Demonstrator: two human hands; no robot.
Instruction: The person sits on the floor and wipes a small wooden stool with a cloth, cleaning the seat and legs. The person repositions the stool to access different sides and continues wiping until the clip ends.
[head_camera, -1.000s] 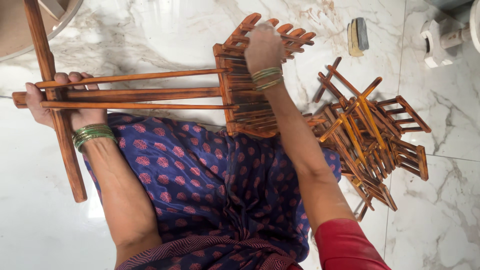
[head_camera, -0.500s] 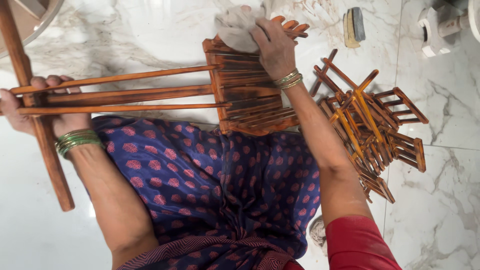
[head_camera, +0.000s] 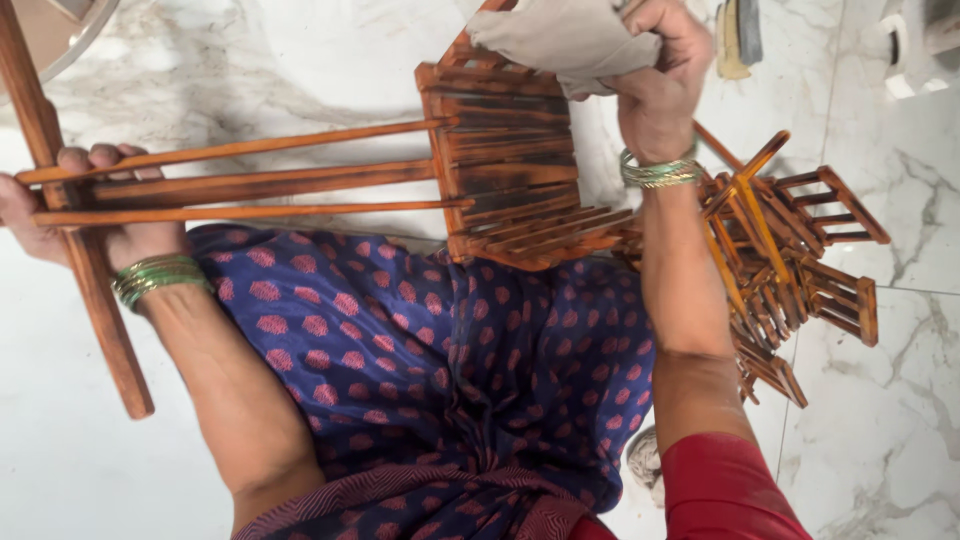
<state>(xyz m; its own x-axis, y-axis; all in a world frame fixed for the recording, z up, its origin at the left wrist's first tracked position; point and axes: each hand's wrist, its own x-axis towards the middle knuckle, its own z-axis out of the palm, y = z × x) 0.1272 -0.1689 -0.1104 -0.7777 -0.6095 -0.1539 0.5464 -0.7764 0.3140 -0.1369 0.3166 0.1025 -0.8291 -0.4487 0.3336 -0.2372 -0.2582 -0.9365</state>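
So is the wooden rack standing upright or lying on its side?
On its side. The wooden rack lies across the lap, its long legs running level to the left hand; the right hand holds a cloth against its slats.

You have no packages, labels, signs or screens in view at this moment. Nothing among the things around your hands carries a visible tag or printed face, and no wrapped or boxed item shows on the floor. The small items along the top right edge are too cropped to make out.
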